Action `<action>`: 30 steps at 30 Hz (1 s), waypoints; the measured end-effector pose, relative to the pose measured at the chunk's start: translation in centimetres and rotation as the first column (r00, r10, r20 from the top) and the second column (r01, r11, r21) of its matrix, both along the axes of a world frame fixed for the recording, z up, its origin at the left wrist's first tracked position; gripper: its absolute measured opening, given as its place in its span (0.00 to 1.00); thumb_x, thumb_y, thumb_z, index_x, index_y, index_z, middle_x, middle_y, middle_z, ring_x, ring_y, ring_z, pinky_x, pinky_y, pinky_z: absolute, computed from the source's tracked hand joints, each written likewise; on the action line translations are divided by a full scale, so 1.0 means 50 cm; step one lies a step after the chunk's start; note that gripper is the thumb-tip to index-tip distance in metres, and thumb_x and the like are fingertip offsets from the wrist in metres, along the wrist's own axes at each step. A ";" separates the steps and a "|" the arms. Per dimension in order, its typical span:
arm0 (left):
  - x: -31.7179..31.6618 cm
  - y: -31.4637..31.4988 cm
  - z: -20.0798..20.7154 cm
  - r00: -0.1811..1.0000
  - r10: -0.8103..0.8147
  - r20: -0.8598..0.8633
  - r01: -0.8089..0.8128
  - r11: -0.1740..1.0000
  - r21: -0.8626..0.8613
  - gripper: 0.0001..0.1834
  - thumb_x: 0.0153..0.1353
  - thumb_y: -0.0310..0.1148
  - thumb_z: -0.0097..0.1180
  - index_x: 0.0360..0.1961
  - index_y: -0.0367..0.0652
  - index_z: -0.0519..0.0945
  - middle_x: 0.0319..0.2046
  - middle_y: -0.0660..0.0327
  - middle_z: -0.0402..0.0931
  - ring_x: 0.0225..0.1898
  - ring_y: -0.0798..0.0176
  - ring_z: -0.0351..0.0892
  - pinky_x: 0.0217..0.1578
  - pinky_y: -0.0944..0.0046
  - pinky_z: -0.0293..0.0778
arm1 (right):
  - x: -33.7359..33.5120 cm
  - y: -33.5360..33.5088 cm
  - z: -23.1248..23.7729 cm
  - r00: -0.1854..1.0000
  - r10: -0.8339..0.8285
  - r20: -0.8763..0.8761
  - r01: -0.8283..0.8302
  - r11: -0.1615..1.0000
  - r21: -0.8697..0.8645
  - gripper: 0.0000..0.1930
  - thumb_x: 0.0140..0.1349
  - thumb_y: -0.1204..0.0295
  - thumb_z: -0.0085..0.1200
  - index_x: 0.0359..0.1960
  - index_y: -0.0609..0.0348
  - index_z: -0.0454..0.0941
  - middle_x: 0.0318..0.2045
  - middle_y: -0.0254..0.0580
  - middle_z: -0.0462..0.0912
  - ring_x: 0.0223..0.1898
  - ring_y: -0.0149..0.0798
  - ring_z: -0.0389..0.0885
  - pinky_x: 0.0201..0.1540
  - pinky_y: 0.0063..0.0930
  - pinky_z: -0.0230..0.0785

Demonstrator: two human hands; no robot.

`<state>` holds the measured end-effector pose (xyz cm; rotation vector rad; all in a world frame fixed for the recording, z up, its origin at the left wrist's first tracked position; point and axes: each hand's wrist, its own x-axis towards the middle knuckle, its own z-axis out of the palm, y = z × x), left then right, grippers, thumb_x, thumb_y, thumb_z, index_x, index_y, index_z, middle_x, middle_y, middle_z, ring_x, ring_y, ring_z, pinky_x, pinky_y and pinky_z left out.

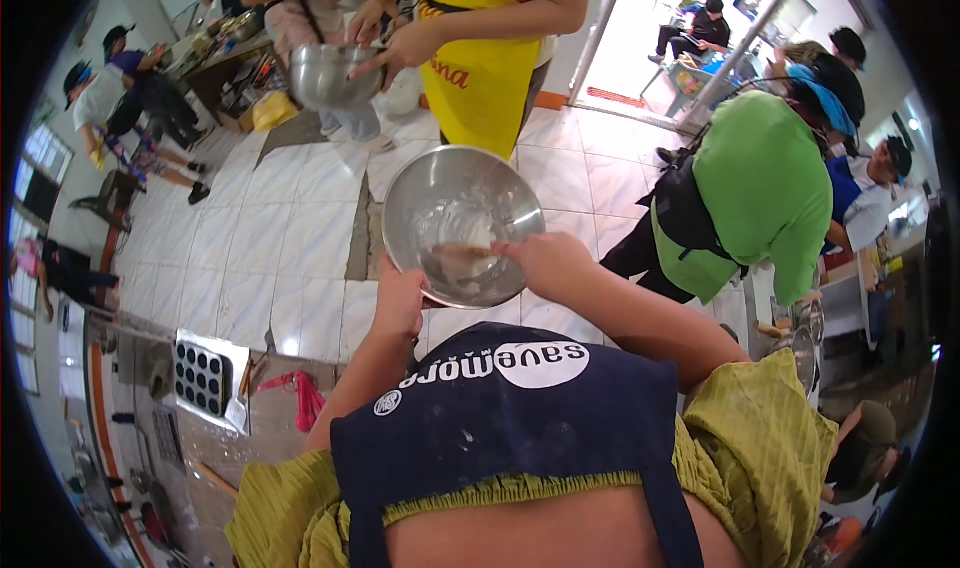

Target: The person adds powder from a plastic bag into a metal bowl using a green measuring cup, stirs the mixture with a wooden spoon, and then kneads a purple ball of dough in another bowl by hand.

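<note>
Navy apron (505,408) is closest to the lens, on the wearer's chest, over a yellow-green top (755,448).

Head view, the only one. Steel mixing bowl (410,208) is just beyond the apron, held up in front of the body and tipped so the inside faces the camera. Left hand (403,296) is closed around its near-left rim. Right hand (548,265) comes over the right side, fingers pinched on the end of a brownish utensil (462,252); blurred, can't tell spoon from spatula.

Progress, my read: mid-mix. Done: pale stuff (472,230) is in the bowl, utensil is into it. Left: smears look patchy on bottom and wall, so probably more working and scraping. Can't judge the texture from here.

Counts:
- wearer's bowl: 1, utensil: 1
- second steel bowl (325,76), near the person in the yellow apron (475,88): 1
- dark muffin tray (203,378), lower left, on a silver sheet (238,416): 1, looks like 12 cups; can't tell what's in them
- pink cloth-like item (305,398) right of the tray: 1
- person in green (755,188), right side: 1
- other people: several, partly hidden, no firm count
</note>
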<state>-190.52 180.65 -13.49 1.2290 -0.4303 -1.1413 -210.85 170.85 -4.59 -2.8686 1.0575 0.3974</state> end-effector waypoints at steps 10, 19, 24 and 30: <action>-0.090 -0.102 0.003 0.972 -0.233 0.040 0.235 0.967 -0.092 0.42 0.39 0.12 0.40 0.63 0.45 0.61 0.51 0.58 0.69 0.50 0.61 0.72 0.39 0.70 0.70 | -0.113 -0.053 -0.005 0.971 -0.239 -0.009 0.239 0.971 0.025 0.21 0.65 0.70 0.40 0.59 0.42 0.69 0.34 0.45 0.82 0.36 0.48 0.83 0.35 0.45 0.77; -0.088 -0.126 -0.012 0.909 -0.415 -0.035 0.414 0.910 -0.029 0.42 0.40 0.14 0.42 0.63 0.45 0.60 0.51 0.58 0.70 0.52 0.59 0.71 0.44 0.66 0.71 | -0.173 -0.057 0.010 0.943 -0.329 0.045 0.332 0.929 -0.166 0.20 0.66 0.69 0.39 0.59 0.40 0.69 0.30 0.44 0.82 0.32 0.47 0.84 0.29 0.39 0.76; -0.035 -0.128 -0.024 0.842 -0.517 -0.155 0.536 0.834 0.130 0.40 0.43 0.15 0.43 0.64 0.42 0.56 0.52 0.54 0.69 0.52 0.55 0.73 0.49 0.58 0.74 | -0.135 0.001 -0.051 0.976 -0.213 -0.049 0.214 0.977 0.016 0.19 0.66 0.67 0.38 0.57 0.40 0.71 0.29 0.43 0.81 0.30 0.46 0.83 0.31 0.42 0.75; 0.032 -0.141 -0.006 0.702 -0.712 -0.009 0.670 0.655 0.349 0.31 0.45 0.21 0.45 0.56 0.37 0.61 0.44 0.53 0.68 0.43 0.56 0.72 0.40 0.59 0.74 | -0.098 -0.008 -0.036 0.844 -0.537 0.008 0.536 0.842 -0.065 0.24 0.61 0.72 0.43 0.61 0.41 0.67 0.30 0.42 0.81 0.31 0.46 0.83 0.33 0.38 0.74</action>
